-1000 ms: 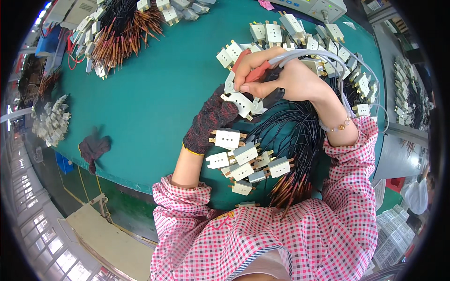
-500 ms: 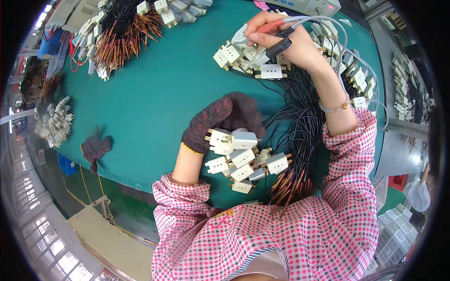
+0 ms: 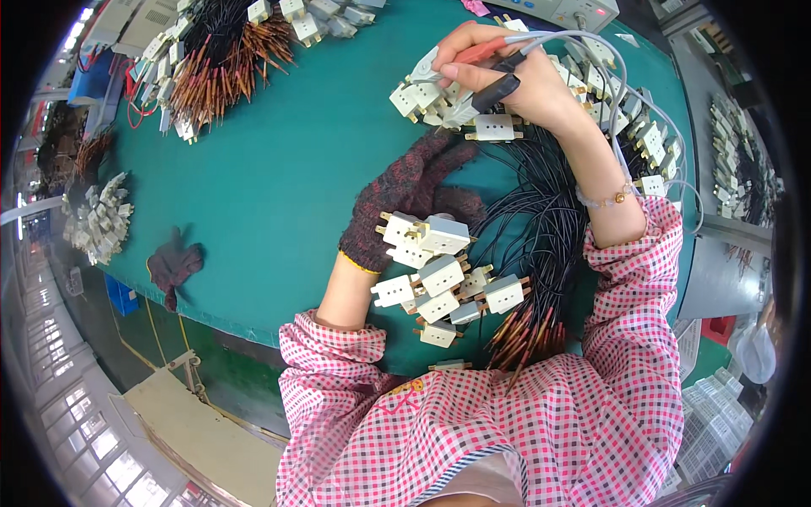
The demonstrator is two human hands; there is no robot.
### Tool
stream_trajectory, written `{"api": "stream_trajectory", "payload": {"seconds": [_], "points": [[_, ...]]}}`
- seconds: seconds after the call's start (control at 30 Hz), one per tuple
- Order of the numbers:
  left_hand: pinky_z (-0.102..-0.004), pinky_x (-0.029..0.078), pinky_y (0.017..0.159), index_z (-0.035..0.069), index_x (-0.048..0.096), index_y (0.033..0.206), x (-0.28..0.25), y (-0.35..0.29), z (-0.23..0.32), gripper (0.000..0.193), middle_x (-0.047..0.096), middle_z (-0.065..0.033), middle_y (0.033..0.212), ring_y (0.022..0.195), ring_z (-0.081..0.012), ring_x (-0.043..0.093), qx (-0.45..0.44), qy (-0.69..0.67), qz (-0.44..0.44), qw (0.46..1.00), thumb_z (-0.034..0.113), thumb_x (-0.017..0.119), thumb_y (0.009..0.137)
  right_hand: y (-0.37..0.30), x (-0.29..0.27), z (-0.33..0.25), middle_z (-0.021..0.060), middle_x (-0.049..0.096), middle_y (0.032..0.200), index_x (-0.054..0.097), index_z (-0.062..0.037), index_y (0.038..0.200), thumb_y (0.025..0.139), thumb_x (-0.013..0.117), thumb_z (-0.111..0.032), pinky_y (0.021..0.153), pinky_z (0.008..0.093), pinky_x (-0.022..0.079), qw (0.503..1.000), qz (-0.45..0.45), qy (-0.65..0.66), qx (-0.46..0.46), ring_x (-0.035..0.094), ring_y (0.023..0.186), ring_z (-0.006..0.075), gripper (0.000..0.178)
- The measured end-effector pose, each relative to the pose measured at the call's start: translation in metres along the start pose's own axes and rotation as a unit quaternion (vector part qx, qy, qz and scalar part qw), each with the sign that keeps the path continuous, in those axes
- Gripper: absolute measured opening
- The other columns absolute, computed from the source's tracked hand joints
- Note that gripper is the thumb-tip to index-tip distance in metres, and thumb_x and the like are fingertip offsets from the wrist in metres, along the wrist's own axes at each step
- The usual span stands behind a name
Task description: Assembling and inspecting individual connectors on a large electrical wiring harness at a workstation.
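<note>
My bare right hand [image 3: 528, 80] is closed on a pair of test leads, one with a red handle [image 3: 480, 51] and one with a black handle [image 3: 496, 93]. Their pale grey tips reach the white plug connectors [image 3: 416, 97] at the far end of a bundle of black cables [image 3: 549, 203]. My left hand [image 3: 414, 182], in a dark knitted glove, is open. Its fingers stretch forward, nearest to those far plugs, and one side lies beside the cables. More white connectors [image 3: 439, 275] with metal pins are heaped just below the gloved wrist. Whether the glove touches a plug is hard to make out.
A green mat [image 3: 245, 203] covers the table. A spare dark glove [image 3: 175, 262] lies near its left edge. Cables with copper-coloured ends [image 3: 224, 84] are piled at the far left. Behind my right hand stands a grey instrument [image 3: 583, 12]. More white connectors [image 3: 100, 218] sit at the left.
My left hand has moved forward from beside the near connectors, its fingers now extended toward the far plugs. My right hand, still holding the test leads, has barely moved.
</note>
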State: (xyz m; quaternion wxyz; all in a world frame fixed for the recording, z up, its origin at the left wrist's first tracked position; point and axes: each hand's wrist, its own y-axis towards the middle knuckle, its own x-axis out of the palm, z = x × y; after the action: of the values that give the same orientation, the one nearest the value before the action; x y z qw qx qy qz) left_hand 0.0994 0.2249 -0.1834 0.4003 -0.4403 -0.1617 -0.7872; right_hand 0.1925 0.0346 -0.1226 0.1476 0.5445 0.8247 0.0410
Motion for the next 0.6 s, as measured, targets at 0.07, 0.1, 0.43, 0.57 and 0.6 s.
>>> {"api": "stream_trajectory", "payload": {"seconds": [0.07,0.1,0.43,0.57,0.6], "points": [[-0.0453,0.052,0.078,0.006,0.033,0.137,-0.002,0.001,0.000,0.063,0.038,-0.0199,0.136,0.090,-0.0313,0.062,0.021,0.057,0.004,0.998,0.041,0.054,0.089,0.000,0.000,0.001,0.0028,0.063,0.075,0.066,-0.0050,0.092,0.082,0.066,-0.018,0.053,0.0212,0.051,1.000,0.006,0.003,0.005,0.059,0.066,0.0071,0.016],[-0.0432,0.052,0.077,0.005,0.033,0.136,-0.002,0.001,0.003,0.062,0.041,-0.0195,0.134,0.088,-0.0297,0.061,0.000,0.011,0.009,1.000,0.041,0.053,0.089,0.000,-0.001,0.002,0.0026,0.063,0.075,0.066,-0.0052,0.092,0.082,0.067,-0.018,0.053,0.0213,0.050,1.000,0.010,0.008,0.002,0.059,0.067,0.0072,0.017],[-0.0388,0.046,0.082,0.007,0.039,0.132,-0.011,0.001,0.003,0.058,0.058,-0.0105,0.105,0.084,-0.0190,0.057,0.152,-0.016,0.086,0.984,0.044,0.051,0.090,-0.005,-0.003,-0.008,0.0085,0.058,0.099,0.064,-0.0017,0.091,0.084,0.064,-0.011,0.072,0.0250,0.050,0.999,-0.040,-0.003,-0.005,0.062,0.082,0.0140,0.011],[-0.0305,0.044,0.078,0.009,0.039,0.133,-0.013,-0.005,0.006,0.060,0.059,-0.0067,0.101,0.088,-0.0148,0.055,0.112,0.097,0.114,0.982,0.045,0.054,0.088,-0.008,0.012,-0.015,0.0061,0.060,0.093,0.064,-0.0016,0.090,0.083,0.065,-0.010,0.069,0.0239,0.049,0.997,-0.049,0.039,-0.033,0.061,0.080,0.0123,0.011],[-0.0305,0.044,0.078,0.009,0.039,0.133,-0.022,-0.007,0.003,0.060,0.059,-0.0067,0.101,0.088,-0.0148,0.055,0.113,0.098,0.114,0.982,0.045,0.054,0.088,-0.008,0.015,-0.015,0.0061,0.060,0.093,0.064,-0.0016,0.090,0.083,0.065,-0.010,0.069,0.0239,0.049,0.997,-0.050,0.040,-0.033,0.061,0.080,0.0123,0.011]]}}
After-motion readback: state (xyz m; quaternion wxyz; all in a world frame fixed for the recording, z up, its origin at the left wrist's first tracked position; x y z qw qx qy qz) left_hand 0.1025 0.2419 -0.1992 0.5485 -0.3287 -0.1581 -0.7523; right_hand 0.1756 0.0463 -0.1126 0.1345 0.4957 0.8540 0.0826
